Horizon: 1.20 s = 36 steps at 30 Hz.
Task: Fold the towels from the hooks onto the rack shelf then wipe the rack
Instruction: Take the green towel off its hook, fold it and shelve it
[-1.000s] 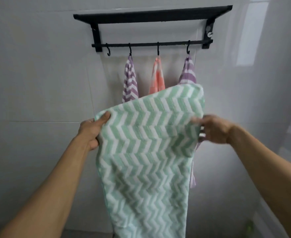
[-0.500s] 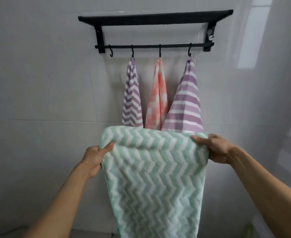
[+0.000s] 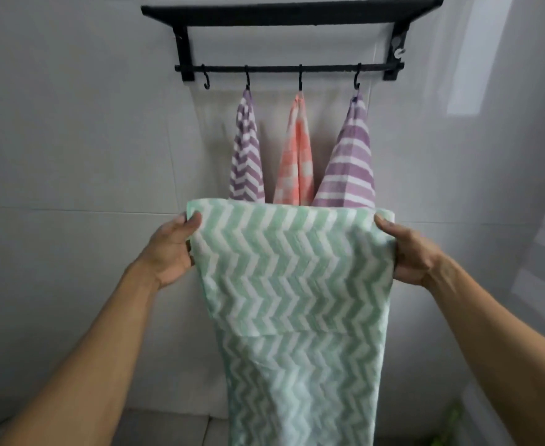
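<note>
I hold a green and white zigzag towel (image 3: 293,284) stretched in front of me, folded over at its top edge so a front layer ends partway down. My left hand (image 3: 173,252) grips its upper left corner and my right hand (image 3: 408,252) grips its upper right corner. Above, a black wall rack (image 3: 292,9) has a shelf and a rail with hooks. A purple zigzag towel (image 3: 247,159), a pink checked towel (image 3: 296,159) and a purple striped towel (image 3: 350,169) hang from three hooks. The leftmost hook (image 3: 206,82) is bare.
Pale tiled wall (image 3: 71,140) lies behind the rack, with a side wall close on the right. A grey ledge (image 3: 168,426) shows at the bottom, and something green (image 3: 448,423) sits low on the right.
The green towel's top edge has dropped from covering the hanging towels to below their middle, and both hands have spread it wider and flatter.
</note>
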Each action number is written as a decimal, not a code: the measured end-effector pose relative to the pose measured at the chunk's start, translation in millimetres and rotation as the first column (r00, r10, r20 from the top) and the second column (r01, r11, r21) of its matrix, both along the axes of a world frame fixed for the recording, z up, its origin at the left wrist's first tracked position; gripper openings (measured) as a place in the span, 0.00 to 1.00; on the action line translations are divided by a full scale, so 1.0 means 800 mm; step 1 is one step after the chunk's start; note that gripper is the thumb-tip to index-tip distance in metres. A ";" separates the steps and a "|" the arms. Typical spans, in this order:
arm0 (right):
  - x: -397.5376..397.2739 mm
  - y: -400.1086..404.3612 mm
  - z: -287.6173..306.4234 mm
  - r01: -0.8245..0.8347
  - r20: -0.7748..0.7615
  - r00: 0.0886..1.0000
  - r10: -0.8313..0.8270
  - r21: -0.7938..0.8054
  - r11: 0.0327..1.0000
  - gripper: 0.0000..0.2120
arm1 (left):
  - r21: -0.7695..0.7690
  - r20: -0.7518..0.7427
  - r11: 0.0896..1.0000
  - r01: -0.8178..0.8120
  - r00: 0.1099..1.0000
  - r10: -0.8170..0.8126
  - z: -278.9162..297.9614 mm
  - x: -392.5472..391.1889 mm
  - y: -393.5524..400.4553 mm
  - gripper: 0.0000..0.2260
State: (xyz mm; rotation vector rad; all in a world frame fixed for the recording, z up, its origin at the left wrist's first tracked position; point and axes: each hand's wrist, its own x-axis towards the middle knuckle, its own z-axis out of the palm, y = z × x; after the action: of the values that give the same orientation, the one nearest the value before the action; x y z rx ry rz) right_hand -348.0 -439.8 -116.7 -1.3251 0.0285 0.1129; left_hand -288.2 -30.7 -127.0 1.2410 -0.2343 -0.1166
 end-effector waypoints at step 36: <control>0.006 -0.029 -0.013 0.216 0.017 0.976 -0.215 -0.075 0.974 0.20 | 0.227 -0.077 0.921 -0.317 0.937 0.341 -0.005 -0.002 -0.024 0.03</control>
State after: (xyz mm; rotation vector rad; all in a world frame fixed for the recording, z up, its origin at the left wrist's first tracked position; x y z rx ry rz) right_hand -342.9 -463.3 -126.9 -1.3909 0.1704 -0.0793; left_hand -289.4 -49.7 -131.2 1.4637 0.0939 0.0813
